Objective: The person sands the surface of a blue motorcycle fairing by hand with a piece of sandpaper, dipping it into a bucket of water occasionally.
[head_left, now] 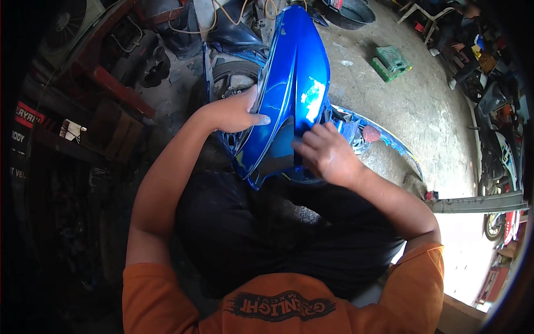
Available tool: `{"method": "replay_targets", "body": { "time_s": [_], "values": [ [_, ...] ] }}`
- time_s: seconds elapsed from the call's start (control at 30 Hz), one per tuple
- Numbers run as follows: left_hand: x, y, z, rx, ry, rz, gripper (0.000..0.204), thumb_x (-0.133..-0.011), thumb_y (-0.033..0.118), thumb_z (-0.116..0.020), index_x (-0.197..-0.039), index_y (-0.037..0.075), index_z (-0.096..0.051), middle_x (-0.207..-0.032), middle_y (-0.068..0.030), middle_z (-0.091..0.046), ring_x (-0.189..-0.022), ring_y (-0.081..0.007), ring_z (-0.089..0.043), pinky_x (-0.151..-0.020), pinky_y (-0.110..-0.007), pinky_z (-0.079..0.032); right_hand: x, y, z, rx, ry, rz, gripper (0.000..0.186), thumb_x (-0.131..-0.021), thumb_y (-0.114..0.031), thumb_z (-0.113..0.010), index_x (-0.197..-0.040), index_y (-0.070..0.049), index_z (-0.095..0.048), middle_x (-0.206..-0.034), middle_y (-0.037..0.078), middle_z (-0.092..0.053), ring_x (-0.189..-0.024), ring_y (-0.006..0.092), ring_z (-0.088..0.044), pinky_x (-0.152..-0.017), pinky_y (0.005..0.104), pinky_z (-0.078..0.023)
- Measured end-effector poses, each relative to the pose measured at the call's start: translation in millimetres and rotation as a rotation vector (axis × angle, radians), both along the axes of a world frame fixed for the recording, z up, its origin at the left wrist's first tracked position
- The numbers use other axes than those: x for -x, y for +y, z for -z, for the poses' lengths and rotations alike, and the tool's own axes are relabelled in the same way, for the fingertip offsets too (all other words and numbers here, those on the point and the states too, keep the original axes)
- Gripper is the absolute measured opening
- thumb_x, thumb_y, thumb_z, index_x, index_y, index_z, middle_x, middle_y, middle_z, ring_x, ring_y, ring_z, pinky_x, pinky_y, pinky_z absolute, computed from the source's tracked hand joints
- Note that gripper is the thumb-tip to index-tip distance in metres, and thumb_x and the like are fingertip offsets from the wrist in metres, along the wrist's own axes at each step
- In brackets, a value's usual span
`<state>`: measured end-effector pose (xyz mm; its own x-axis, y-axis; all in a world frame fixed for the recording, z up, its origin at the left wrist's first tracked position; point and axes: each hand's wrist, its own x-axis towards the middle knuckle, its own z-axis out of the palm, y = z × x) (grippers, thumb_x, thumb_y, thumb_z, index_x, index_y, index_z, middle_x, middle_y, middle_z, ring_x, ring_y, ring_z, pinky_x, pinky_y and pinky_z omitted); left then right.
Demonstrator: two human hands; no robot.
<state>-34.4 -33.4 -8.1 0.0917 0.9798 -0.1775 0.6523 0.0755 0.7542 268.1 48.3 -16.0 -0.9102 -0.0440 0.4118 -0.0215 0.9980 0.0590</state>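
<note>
A glossy blue motorbike body panel (275,94) extends up and away from my lap, with cracked or scuffed patches along its left side. My left hand (233,114) grips the panel's left edge, thumb lying on the blue face. My right hand (328,153) is curled at the lower right part of the panel, slightly blurred; whatever is in its fingers is hidden. Beyond the left hand is a black wheel (228,78). To the right lie another curved blue piece (400,153) and a small pink round object (371,133).
A red metal frame (97,67) and cardboard box (114,136) stand left. On the concrete floor (434,128) are a green case (392,62) and a black basin (347,14). Another person (453,39) is at upper right, near motorbike parts. A metal rail (473,203) crosses the right side.
</note>
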Motion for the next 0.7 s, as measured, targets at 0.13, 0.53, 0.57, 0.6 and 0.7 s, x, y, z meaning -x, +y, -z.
{"method": "replay_targets", "body": {
  "time_s": [0.13,0.53,0.57,0.6,0.7],
  "values": [
    [2.2,0.2,4.5,-0.059,-0.096,0.037,0.092,-0.1,0.019,-0.076,-0.165,-0.011,-0.019,-0.161,-0.031,-0.051,-0.15,-0.0346,-0.051,-0.126,-0.042,-0.038,-8.5,-13.8,7.0,-0.043,-0.204,-0.092,0.026,-0.085,-0.023,-0.075,-0.109,-0.013,-0.073,-0.095,0.003,-0.06,-0.1,0.0235,-0.059,-0.089,0.0421,-0.044],
    [-1.0,0.0,-2.8,0.001,-0.088,0.034,0.093,-0.101,0.014,-0.075,-0.168,-0.009,-0.015,-0.166,-0.027,-0.045,-0.152,-0.03,-0.046,-0.128,-0.041,-0.035,-21.1,0.6,16.7,-0.125,-0.125,-0.21,0.031,-0.081,-0.017,-0.072,-0.111,-0.01,-0.075,-0.097,0.004,-0.061,-0.101,0.0236,-0.06,-0.092,0.0425,-0.046],
    [-4.3,-0.2,-9.1,0.08,-0.061,0.011,0.094,-0.102,0.011,-0.074,-0.17,-0.008,-0.012,-0.17,-0.0243,-0.039,-0.157,-0.0264,-0.039,-0.13,-0.04,-0.03,-19.7,12.2,11.7,-0.135,-0.04,-0.173,0.034,-0.081,-0.017,-0.072,-0.115,-0.009,-0.075,-0.098,0.004,-0.061,-0.102,0.025,-0.061,-0.091,0.0432,-0.047],
    [-5.3,-0.9,-9.5,0.081,-0.068,0.015,0.094,-0.102,0.011,-0.074,-0.17,-0.008,-0.012,-0.17,-0.0243,-0.039,-0.157,-0.0264,-0.039,-0.13,-0.04,-0.03,-16.6,19.8,7.1,-0.074,0.012,-0.112,0.041,-0.081,-0.017,-0.072,-0.12,-0.007,-0.075,-0.101,0.005,-0.063,-0.103,0.0264,-0.062,-0.088,0.0431,-0.047],
    [-2.8,-4.4,-12.1,0.121,-0.164,-0.011,0.095,-0.102,0.011,-0.074,-0.17,-0.008,-0.011,-0.171,-0.0245,-0.038,-0.157,-0.0266,-0.039,-0.13,-0.039,-0.029,-17.6,16.1,19.5,-0.016,-0.087,-0.207,0.04,-0.08,-0.017,-0.073,-0.118,-0.007,-0.076,-0.1,0.004,-0.065,-0.105,0.0261,-0.062,-0.088,0.0423,-0.048]
  ]
}}
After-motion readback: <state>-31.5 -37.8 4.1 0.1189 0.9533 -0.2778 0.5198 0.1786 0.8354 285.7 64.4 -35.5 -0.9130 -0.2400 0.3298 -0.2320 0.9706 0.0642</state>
